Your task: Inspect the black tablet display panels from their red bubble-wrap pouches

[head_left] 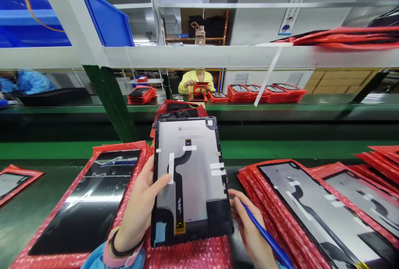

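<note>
A tablet screen panel (pixel 198 177) is held up in front of me, its silver back facing me, with a black ribbon cable and strips of white tape on it. My left hand (pixel 145 196) grips its left edge, thumb on the back near a white tape strip. At the lower right edge, the fingertips of my right hand (pixel 249 225) are against or just beside the panel; the same hand holds a blue pen (pixel 264 233). To the left lies a black glossy screen (pixel 90 202) on red bubble bags. Below the panel are more red bubble bags (pixel 190 256).
Stacks of silver-backed panels on red bubble bags (pixel 255 182) stand at right. Behind my panel is another red-bagged pile (pixel 181 109). A white shelf rail (pixel 199 57) and a green post (pixel 109 103) cross ahead. A person in yellow (pixel 190 80) works opposite.
</note>
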A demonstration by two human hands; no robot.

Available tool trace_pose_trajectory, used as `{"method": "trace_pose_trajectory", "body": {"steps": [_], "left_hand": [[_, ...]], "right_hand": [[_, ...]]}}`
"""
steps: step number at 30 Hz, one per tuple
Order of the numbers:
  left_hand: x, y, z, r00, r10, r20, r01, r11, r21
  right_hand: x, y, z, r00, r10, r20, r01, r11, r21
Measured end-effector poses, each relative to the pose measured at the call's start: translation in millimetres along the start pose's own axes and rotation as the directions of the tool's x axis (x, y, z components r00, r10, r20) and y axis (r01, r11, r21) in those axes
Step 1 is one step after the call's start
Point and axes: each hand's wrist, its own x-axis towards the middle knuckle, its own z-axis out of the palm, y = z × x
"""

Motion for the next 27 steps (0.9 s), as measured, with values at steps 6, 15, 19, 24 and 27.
{"method": "trace_pose_trajectory", "body": {"steps": [6,15,19,24,27], "left_hand": [[3,15,9.4,0.994,0.008,0.105,-0.005,1.000,-0.025],[11,20,1.0,0.994,0.045,0.096,-0.043,0.999,-0.020],[15,13,-8.7,0.988,0.077,0.137,-0.068,0.996,-0.065],[24,9,-16.5,0.986,0.116,0.117,-0.110,0.993,-0.052],[27,11,-19.0,0.983,0.134,0.123,-0.125,0.989,-0.075]], "right_hand": [[-4,-43,22,0.997,-0.064,0.035,0.060,0.994,0.091],[6,-77,49,0.975,-0.212,0.057,0.219,0.961,-0.169],[18,-76,61,0.964,-0.230,0.131,0.263,0.889,-0.376],[35,-66,73,0.941,-0.335,0.055,0.324,0.837,-0.442],[41,-61,73,0.959,-0.279,0.037,0.276,0.907,-0.318]]}}
